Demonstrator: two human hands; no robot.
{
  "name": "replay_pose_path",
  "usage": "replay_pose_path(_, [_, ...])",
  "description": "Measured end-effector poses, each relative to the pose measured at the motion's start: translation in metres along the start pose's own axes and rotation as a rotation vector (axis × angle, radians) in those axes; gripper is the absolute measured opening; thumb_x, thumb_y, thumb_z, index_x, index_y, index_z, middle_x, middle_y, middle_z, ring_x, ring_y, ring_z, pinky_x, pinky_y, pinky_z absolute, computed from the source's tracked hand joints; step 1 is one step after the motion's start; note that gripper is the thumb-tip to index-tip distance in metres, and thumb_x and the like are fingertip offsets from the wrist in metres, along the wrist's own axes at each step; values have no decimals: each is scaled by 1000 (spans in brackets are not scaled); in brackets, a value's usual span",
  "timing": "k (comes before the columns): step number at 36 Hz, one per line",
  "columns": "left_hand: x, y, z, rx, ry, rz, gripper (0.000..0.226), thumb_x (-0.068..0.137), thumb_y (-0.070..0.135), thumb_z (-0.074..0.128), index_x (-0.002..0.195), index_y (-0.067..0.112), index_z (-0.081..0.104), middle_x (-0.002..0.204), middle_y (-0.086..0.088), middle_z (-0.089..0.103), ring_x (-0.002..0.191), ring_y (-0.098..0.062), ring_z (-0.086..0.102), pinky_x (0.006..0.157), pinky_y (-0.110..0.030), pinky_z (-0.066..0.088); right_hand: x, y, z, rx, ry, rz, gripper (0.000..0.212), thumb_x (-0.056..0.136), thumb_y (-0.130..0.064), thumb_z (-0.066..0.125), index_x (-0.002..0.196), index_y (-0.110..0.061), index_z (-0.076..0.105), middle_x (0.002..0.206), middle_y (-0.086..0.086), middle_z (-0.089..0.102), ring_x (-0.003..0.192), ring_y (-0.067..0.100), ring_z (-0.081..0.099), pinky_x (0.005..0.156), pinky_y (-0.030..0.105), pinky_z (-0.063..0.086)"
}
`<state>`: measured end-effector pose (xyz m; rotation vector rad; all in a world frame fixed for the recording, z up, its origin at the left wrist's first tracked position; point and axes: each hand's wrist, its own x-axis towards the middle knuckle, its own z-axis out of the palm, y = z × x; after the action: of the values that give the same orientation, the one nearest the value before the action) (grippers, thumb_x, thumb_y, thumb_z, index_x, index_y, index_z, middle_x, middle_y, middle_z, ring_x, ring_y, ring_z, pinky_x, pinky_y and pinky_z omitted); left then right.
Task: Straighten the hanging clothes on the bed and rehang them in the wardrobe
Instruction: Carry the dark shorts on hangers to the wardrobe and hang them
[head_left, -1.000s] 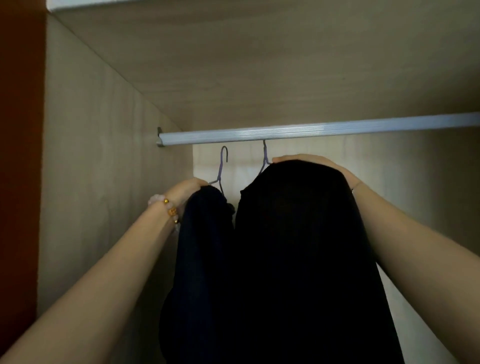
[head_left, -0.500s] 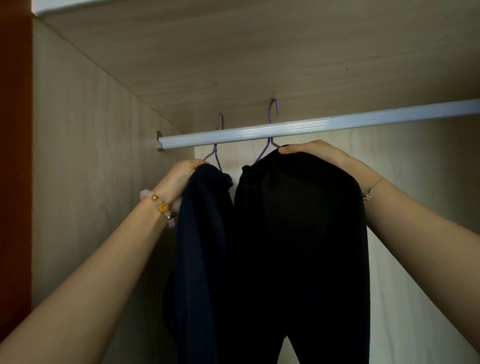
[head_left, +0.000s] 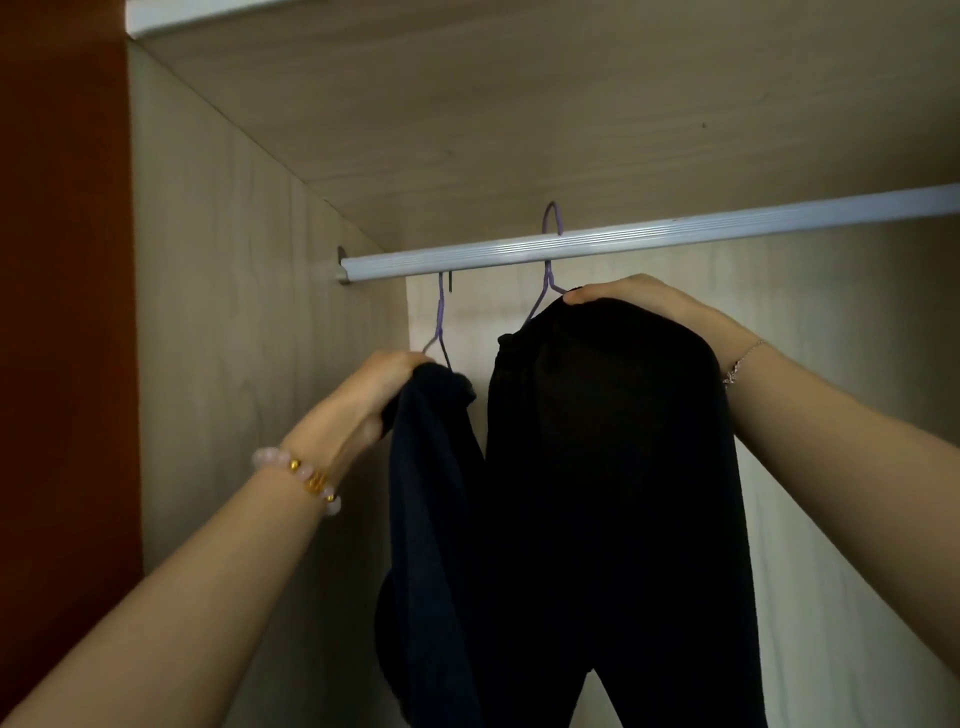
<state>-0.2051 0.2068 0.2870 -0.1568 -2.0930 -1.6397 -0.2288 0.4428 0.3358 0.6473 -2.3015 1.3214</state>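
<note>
Inside the wardrobe a silver rail (head_left: 649, 240) runs left to right. Two dark garments hang from purple wire hangers. The navy garment (head_left: 431, 493) is on the left hanger (head_left: 440, 322), whose hook sits at or just below the rail, its tip hidden behind it. My left hand (head_left: 374, 395) grips the top of this garment. The black garment (head_left: 613, 493) hangs on the right hanger (head_left: 550, 249), whose hook rises over the rail. My right hand (head_left: 644, 301) holds the top of the black garment.
The wardrobe's left side wall (head_left: 234, 312) is close to the navy garment. A shelf board (head_left: 519, 114) lies above the rail. The rail continues bare to the right. A red-brown surface (head_left: 62, 312) borders the wardrobe at far left.
Both hangers were lifted from below the rail up to it. In the last half second the left hanger's hook dropped from above the rail to its underside.
</note>
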Motion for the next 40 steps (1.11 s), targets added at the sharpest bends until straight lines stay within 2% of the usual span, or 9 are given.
replay_pose_path(8, [-22, -24, -10, 22, 18, -76, 21, 91, 10, 51, 71, 10, 59, 67, -6, 55, 60, -15, 51, 52, -23, 42, 0, 7, 3, 123, 33, 125, 39, 76, -34, 72, 106, -9, 68, 102, 9, 69, 91, 20, 64, 79, 30, 50])
replay_pose_path(12, [-25, -17, -15, 38, 13, 11, 27, 92, 5, 48, 67, 12, 54, 63, -3, 54, 45, -4, 57, 41, -7, 42, -8, 13, 8, 105, 23, 94, 32, 79, -27, 71, 103, -6, 70, 91, 8, 69, 75, 17, 62, 66, 24, 48])
replay_pose_path(16, [-32, -2, -21, 14, 8, 92, 30, 91, 0, 45, 65, 10, 54, 58, -3, 55, 49, -8, 55, 40, -5, 39, -13, 15, 8, 114, 19, 99, 34, 79, -27, 70, 104, -5, 70, 100, 12, 70, 85, 23, 64, 71, 27, 49])
replay_pose_path(19, [-35, 9, -24, -30, 30, 125, 30, 91, 0, 45, 64, 9, 55, 50, -1, 56, 33, 4, 50, 38, -5, 39, -14, 17, 7, 135, 20, 116, 34, 77, -29, 72, 103, -6, 71, 101, 13, 71, 92, 27, 67, 79, 32, 51])
replay_pose_path(24, [-29, 26, -23, -155, 53, 60, 29, 91, 6, 48, 63, 7, 55, 43, -2, 52, 38, -10, 50, 45, -18, 42, -14, 17, 8, 127, 26, 121, 34, 78, -28, 71, 103, -5, 71, 101, 14, 70, 87, 26, 66, 68, 28, 49])
replay_pose_path(30, [-14, 36, -16, -170, 36, 38, 24, 91, 10, 46, 68, 8, 55, 58, -6, 51, 50, -15, 50, 54, -26, 42, -11, 18, 6, 95, 1, 119, 36, 79, -29, 70, 108, -8, 70, 106, 13, 69, 93, 26, 66, 75, 29, 51])
replay_pose_path(33, [-11, 32, -10, -100, 54, 37, 23, 90, 12, 49, 70, 9, 59, 59, -5, 59, 48, -14, 57, 47, -21, 46, -12, 19, 4, 80, -7, 131, 38, 79, -31, 69, 111, -9, 69, 107, 12, 68, 92, 25, 65, 69, 26, 50])
replay_pose_path(37, [-15, 16, -4, 41, -5, 8, 18, 89, 14, 53, 75, 8, 62, 71, -9, 61, 65, -20, 56, 63, -30, 44, -14, 22, 2, 67, -18, 158, 42, 78, -36, 69, 111, -9, 67, 108, 12, 69, 98, 26, 65, 83, 33, 51])
replay_pose_path(40, [-17, 6, -3, 12, -28, -8, 20, 90, 18, 53, 74, 11, 62, 71, -7, 62, 66, -19, 57, 64, -29, 44, -18, 20, 2, 73, -25, 163, 42, 81, -35, 67, 113, -8, 66, 109, 12, 68, 96, 25, 64, 70, 27, 49])
